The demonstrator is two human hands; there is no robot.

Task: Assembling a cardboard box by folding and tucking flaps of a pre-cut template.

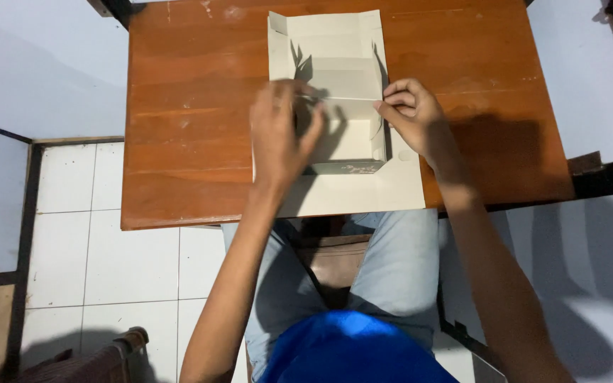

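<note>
A flat cream cardboard box blank (335,50), partly folded up into walls, lies on a brown wooden table (193,120). My left hand (282,135) presses on the left wall of the box, fingers curled over its edge. My right hand (413,113) pinches the right wall near a fold line that crosses the middle of the box. A low front wall (342,168) of the box stands up between my hands, and a flat flap (363,195) reaches the table's near edge.
The table stands over a white tiled floor (108,262). A dark wooden chair part (101,358) shows at the lower left. My knees in light jeans (399,262) sit under the table's near edge. White walls flank the table.
</note>
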